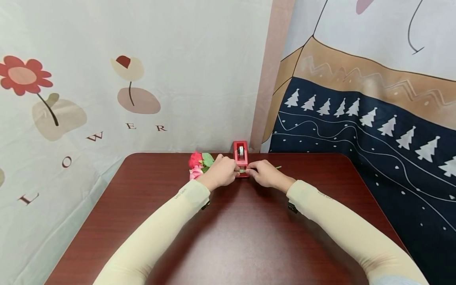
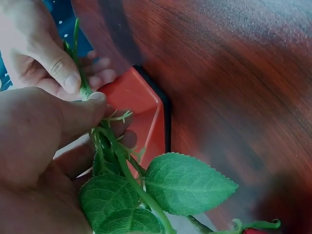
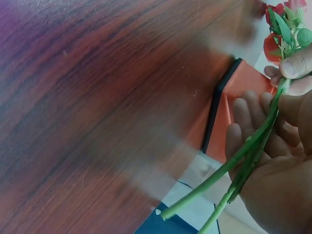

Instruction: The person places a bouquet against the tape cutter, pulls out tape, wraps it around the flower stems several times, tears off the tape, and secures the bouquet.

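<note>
My left hand [image 1: 222, 171] pinches a bunch of roses by their green stems [image 3: 201, 190], just below the leaves [image 2: 191, 185]. A red rose [image 1: 194, 159] and a pink rose [image 1: 196, 172] stick out to the left of that hand. On the right, my right hand [image 1: 265, 174] pinches the same stems between thumb and fingers, close beside the left thumb. The stems lie across its palm in the right wrist view, their cut ends pointing away from the blossoms. Directly behind the hands stands a red tape dispenser [image 1: 240, 161] with its roll in it.
The dark red wooden table [image 1: 246, 233] has its far edge right behind the dispenser. A pale printed curtain [image 1: 199, 79] hangs beyond that edge, and a dark blue cloth with white trees [image 1: 320, 130] hangs along the right side.
</note>
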Tool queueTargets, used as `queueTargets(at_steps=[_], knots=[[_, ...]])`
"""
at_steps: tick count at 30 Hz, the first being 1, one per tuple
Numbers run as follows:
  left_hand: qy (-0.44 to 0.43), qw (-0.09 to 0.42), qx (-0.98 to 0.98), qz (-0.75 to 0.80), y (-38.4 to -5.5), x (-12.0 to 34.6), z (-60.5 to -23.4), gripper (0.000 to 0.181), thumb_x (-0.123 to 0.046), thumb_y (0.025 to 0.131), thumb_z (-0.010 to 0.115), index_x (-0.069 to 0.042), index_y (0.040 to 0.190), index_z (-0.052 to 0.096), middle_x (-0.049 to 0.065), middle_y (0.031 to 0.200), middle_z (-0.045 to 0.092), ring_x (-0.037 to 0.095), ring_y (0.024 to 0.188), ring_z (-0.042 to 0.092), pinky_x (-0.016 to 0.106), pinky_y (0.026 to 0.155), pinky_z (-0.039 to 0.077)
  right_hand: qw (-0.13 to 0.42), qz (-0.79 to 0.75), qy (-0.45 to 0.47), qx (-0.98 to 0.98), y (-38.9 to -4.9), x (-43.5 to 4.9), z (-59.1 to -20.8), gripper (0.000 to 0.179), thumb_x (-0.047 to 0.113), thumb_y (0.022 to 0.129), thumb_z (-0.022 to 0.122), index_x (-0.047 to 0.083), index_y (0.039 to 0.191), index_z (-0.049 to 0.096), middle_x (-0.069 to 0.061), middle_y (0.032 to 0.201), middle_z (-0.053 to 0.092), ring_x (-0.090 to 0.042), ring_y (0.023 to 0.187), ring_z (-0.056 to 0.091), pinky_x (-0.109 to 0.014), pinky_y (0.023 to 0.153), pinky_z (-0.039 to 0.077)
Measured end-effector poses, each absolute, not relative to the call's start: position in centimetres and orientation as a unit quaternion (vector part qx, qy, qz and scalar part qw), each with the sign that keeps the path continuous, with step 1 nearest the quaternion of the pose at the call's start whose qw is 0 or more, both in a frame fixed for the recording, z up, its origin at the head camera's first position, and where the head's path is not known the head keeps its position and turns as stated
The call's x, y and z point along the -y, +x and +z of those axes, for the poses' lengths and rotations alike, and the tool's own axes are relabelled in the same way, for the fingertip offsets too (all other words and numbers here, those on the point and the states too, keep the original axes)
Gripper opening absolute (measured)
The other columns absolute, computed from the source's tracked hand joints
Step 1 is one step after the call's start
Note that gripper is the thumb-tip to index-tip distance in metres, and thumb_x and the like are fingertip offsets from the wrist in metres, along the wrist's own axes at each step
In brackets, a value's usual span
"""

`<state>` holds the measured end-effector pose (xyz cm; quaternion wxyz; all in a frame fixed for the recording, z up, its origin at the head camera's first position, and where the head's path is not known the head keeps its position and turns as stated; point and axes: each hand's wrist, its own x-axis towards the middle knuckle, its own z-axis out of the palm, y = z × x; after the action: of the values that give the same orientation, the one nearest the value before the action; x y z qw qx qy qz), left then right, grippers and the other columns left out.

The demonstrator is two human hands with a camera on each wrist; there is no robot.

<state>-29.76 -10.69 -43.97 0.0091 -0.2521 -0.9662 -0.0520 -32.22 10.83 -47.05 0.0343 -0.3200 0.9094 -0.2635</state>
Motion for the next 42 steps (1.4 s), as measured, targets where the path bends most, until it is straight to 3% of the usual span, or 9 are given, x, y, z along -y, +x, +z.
queueTargets(at_steps=[5,12,17,23,27,35,38,42], knots=[[-0.254,0.002,0.965,-0.07,-29.8,10.8,-44.2,0.017,-0.024,0.105,0.074,-0.018,0.097,0.088,-0.001,0.091,0.085,0.024,0.099,0.078,0.044,0.092,0.043,0.035,-0.263,-0.31,-0.913,-32.1,-10.9,-47.0,0.022,0.022,0.112,0.065,0.008,0.108,0.082,-0.004,0.087,0.075,-0.014,0.081,0.061,-0.034,0.083,0.056],[-0.254,-0.002,0.963,-0.092,-29.7,11.0,-44.0,0.017,-0.024,0.104,0.076,-0.018,0.111,0.089,-0.002,0.107,0.087,0.025,0.109,0.079,0.045,0.096,0.043,0.026,-0.255,-0.324,-0.911,-31.9,-10.8,-46.7,0.02,0.019,0.11,0.067,0.008,0.104,0.082,-0.002,0.087,0.077,-0.012,0.081,0.063,-0.033,0.082,0.055],[-0.256,-0.019,0.962,-0.092,-29.4,11.2,-43.7,0.015,-0.026,0.104,0.076,-0.02,0.101,0.09,-0.005,0.095,0.086,0.021,0.101,0.077,0.044,0.097,0.041,0.054,-0.25,-0.322,-0.912,-31.5,-10.8,-46.3,0.017,0.019,0.11,0.068,0.011,0.106,0.082,0.001,0.085,0.074,-0.012,0.081,0.062,-0.033,0.082,0.055],[-0.27,-0.05,0.957,-0.097,-28.7,11.3,-43.2,0.016,-0.025,0.103,0.078,-0.02,0.094,0.09,-0.009,0.084,0.083,0.019,0.096,0.074,0.045,0.098,0.04,0.104,-0.253,-0.329,-0.904,-31.1,-11.0,-46.1,0.019,0.019,0.111,0.066,0.009,0.114,0.082,-0.006,0.098,0.08,-0.013,0.089,0.065,-0.038,0.092,0.06],[-0.28,-0.071,0.951,-0.114,-28.4,11.4,-42.9,0.013,-0.024,0.102,0.079,-0.02,0.099,0.091,-0.008,0.092,0.086,0.018,0.096,0.074,0.044,0.096,0.04,0.126,-0.248,-0.351,-0.894,-30.8,-11.3,-46.0,0.018,0.017,0.112,0.064,0.009,0.115,0.08,-0.006,0.107,0.077,-0.015,0.095,0.065,-0.041,0.098,0.059],[-0.298,-0.093,0.943,-0.112,-28.4,11.8,-43.1,0.018,-0.026,0.102,0.079,-0.02,0.116,0.089,-0.008,0.089,0.085,0.021,0.107,0.077,0.045,0.1,0.042,0.158,-0.24,-0.385,-0.877,-30.7,-11.8,-45.6,0.015,0.019,0.113,0.062,0.014,0.11,0.077,-0.007,0.123,0.07,-0.018,0.109,0.063,-0.046,0.11,0.055],[-0.3,-0.096,0.944,-0.103,-28.2,11.8,-43.2,0.018,-0.029,0.104,0.078,-0.021,0.115,0.089,-0.011,0.086,0.084,0.018,0.104,0.077,0.044,0.1,0.041,0.181,-0.25,-0.372,-0.875,-30.8,-11.9,-45.7,0.018,0.023,0.114,0.061,0.015,0.114,0.078,-0.006,0.118,0.073,-0.017,0.104,0.063,-0.043,0.106,0.056],[-0.317,-0.093,0.939,-0.094,-28.0,11.8,-43.4,0.016,-0.028,0.105,0.077,-0.021,0.109,0.09,-0.012,0.076,0.08,0.015,0.092,0.073,0.042,0.095,0.037,0.185,-0.272,-0.338,-0.882,-31.2,-11.7,-46.1,0.031,0.029,0.116,0.056,0.014,0.112,0.082,0.0,0.088,0.07,-0.014,0.084,0.059,-0.034,0.084,0.054]])
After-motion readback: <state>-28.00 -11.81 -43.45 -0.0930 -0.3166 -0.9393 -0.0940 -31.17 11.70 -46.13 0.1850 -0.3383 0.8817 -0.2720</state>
